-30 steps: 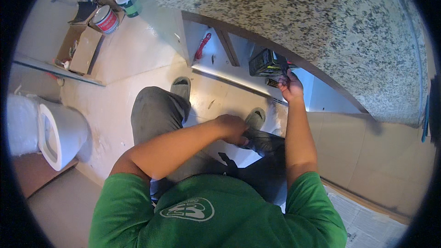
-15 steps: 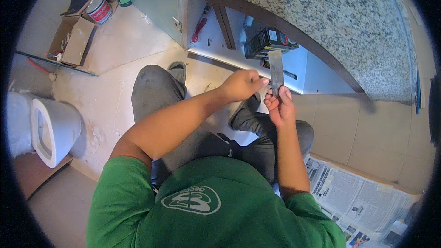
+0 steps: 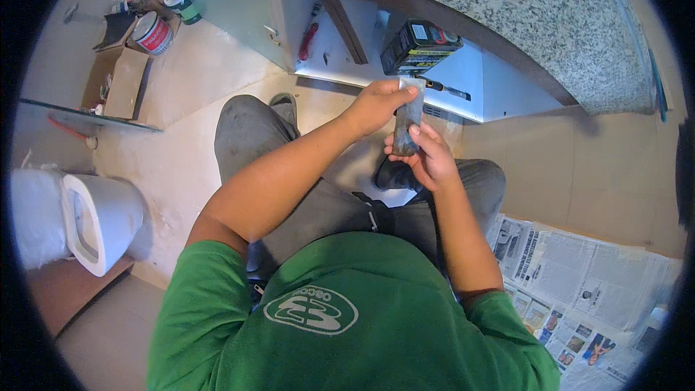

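A flat, rectangular grey metal scraper blade [image 3: 410, 117] stands between my hands, over my lap in front of the cabinet. My left hand [image 3: 378, 107] is closed on its far end, the thumb pressed on the face. My right hand [image 3: 432, 160] grips the near end, thumb on top and fingers curled beneath. Dark smudges mark the blade's near part. Just beyond the hands, a black-handled tool [image 3: 447, 89] lies on the cabinet's white floor. Next to it is a dark rectangular can [image 3: 418, 49].
A speckled granite countertop [image 3: 492, 14] overhangs the cabinet, with an open glass door [image 3: 235, 11] to its left. At far left are paint tins [image 3: 153, 35], a cardboard box [image 3: 123, 85] and a white toilet [image 3: 105, 221]. Newspapers [image 3: 579, 282] cover the floor at right.
My left hand has come onto the blade's far end, where before it was apart from it. The blade and right hand have shifted slightly left. The view has tilted a little.
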Motion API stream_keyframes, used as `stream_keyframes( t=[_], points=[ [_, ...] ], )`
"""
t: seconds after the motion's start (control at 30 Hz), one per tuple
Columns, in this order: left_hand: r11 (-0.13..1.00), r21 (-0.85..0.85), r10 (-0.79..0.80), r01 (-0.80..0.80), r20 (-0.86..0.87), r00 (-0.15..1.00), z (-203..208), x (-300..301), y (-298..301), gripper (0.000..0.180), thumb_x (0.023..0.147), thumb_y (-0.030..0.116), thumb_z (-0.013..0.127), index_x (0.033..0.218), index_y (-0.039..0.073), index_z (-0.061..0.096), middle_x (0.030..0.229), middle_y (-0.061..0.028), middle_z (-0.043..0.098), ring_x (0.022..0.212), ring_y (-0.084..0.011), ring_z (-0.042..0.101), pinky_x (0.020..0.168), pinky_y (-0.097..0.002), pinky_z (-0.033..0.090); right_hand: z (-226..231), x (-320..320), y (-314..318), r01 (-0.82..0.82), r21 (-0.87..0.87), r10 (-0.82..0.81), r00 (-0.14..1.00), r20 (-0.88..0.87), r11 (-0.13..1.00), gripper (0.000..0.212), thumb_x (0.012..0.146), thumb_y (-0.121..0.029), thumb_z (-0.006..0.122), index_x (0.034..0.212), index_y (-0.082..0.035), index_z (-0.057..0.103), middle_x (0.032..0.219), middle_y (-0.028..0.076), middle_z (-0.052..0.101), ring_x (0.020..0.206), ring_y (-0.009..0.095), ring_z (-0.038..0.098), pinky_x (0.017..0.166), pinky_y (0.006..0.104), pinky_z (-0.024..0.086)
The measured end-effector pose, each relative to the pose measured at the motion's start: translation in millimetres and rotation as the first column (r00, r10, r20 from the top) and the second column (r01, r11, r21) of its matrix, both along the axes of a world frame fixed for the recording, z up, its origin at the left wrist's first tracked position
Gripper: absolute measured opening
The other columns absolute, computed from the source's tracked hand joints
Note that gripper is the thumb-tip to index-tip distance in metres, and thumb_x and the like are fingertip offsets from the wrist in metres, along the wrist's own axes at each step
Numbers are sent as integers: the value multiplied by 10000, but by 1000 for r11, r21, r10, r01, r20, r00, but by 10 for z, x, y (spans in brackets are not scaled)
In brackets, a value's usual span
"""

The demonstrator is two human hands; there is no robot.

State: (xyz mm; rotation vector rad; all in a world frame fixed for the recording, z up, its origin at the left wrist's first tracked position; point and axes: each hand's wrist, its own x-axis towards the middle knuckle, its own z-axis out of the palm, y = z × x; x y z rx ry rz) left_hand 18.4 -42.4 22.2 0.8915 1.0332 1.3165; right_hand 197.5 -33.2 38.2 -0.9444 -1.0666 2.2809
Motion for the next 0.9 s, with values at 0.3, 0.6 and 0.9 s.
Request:
stream_keyframes(
  t=[0.3, 0.6, 0.9],
  points=[
    [965, -177, -205, 191, -61, 977, 42, -90, 22, 396, 1035, 412, 503, 1159, 72, 664, 849, 1, 632, 740, -109, 557, 770, -269, 471, 75, -236, 168, 31, 35, -30, 999, -39, 999, 309, 1027, -303, 520, 1144, -21, 566, 868, 157, 682, 772, 259, 697, 659, 370, 566],
    [1000, -10, 23, -24, -31, 999, -7, -90, 41, 484, 1036, 441, 485, 1272, 26, 562, 1004, -52, 653, 842, -129, 611, 752, -294, 492, 37, -370, 594, 169, -165, -219, 907, -360, 972, 526, 1005, -542, 484, 1132, -43, 590, 820, 76, 636, 673, 215, 568, 663, 356, 474],
    [982, -53, 177, -183, -103, 979, -223, -233, 135, 455, 1046, 391, 468, 1293, 27, 587, 1108, -51, 667, 927, -128, 610, 847, -290, 477, -13, -662, 965, 102, 24, -95, 974, -205, 995, 220, 1017, -263, 564, 1097, -58, 550, 886, 133, 681, 679, 223, 690, 636, 333, 584]
  ],
)
